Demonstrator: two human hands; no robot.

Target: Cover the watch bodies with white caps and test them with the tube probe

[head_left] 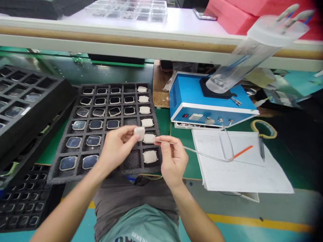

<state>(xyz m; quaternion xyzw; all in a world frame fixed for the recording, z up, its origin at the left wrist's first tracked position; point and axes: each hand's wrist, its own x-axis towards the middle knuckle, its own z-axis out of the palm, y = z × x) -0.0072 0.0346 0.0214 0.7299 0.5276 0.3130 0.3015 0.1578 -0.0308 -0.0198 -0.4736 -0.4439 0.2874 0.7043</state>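
While left hand (117, 146) pinches case (139, 133), right hand (174, 158) tube (207, 155) crossing papers (237, 178), tray (131, 161) beneath, blue box (190, 93) beyond

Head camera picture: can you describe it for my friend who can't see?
A person's left hand holds a small pale piece over a dark foam tray of watch-shaped pieces, while the right hand pinches a thin tube. The tube runs to a blue box, with papers in front.
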